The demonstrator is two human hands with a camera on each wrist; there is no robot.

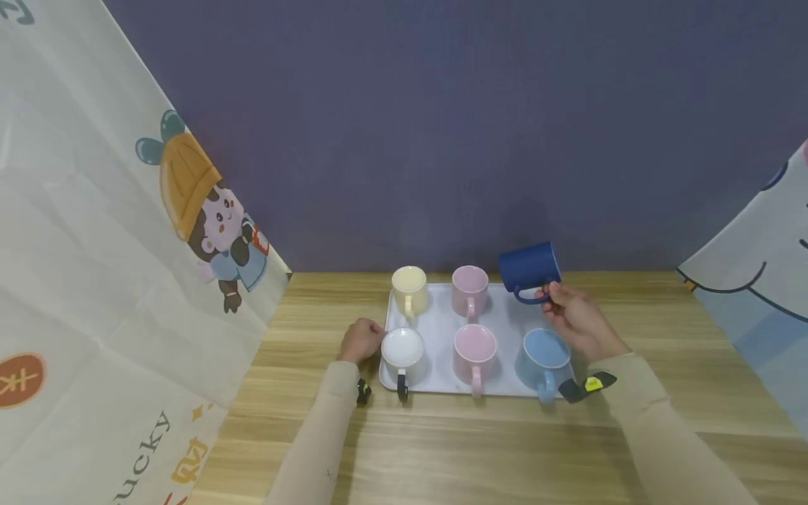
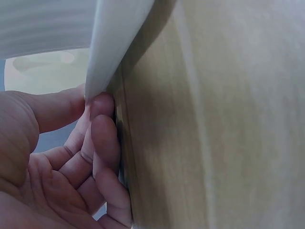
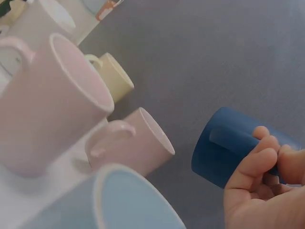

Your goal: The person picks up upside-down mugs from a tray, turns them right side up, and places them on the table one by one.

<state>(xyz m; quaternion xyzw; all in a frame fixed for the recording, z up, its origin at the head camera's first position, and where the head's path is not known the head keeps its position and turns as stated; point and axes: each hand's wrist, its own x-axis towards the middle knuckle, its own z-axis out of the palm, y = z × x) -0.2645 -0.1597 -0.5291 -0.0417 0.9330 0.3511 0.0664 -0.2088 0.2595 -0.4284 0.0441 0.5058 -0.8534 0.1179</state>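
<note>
"Tabletop [image 1: 473, 449] first?"

"Yes, wood-grained, across the lower middle of the frame. On it lies a white tray [image 1: 438, 351], with five mugs [image 1: 475, 345] standing in two rows."

"And the sixth?"

"That dark blue mug [image 1: 527, 268] is up in the air, tipped on its side over the tray's upper right corner, right of centre in the frame."

"How will it handle?"

"It looks like glazed ceramic, so I'd judge it rigid, fairly weighty, slick on the wall and apt to chip if knocked."

"Your hands?"

"My right hand [image 1: 577, 324], right of centre, bears it alone. My left hand [image 1: 362, 341] is at the tray's left edge, beside the white mug [image 1: 404, 348]."

"Best hold?"

"The handle [image 1: 527, 300], where my right thumb and fingers pinch. The body overhangs, though, so it could twist; a palm beneath would steady it."

"Left fingers?"

"Narrow: thumb [image 2: 64, 109] and fingertips [image 2: 102, 102] nip the tray's thin rim [image 2: 108, 47]."
</note>
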